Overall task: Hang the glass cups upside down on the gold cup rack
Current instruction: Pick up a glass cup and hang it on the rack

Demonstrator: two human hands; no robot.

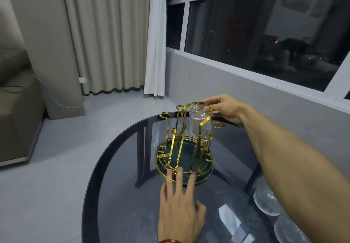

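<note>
The gold cup rack [182, 148], with a dark green round base and upright wire pegs, stands on the dark glass table [123, 195]. One ribbed glass cup [199, 121] hangs upside down on a far peg, under the rack's looped handle. My right hand [224, 108] reaches over from the right and pinches the top of the handle beside that cup. My left hand [179, 204] lies flat on the table, fingers spread, fingertips touching the rack's near rim. Two more ribbed glass cups [267, 199] stand at the lower right, partly hidden by my right forearm.
The table's curved edge runs along the left and far side, with grey floor beyond. A window wall lies close on the right. Curtains, a sofa corner and a charger cable are at the back left.
</note>
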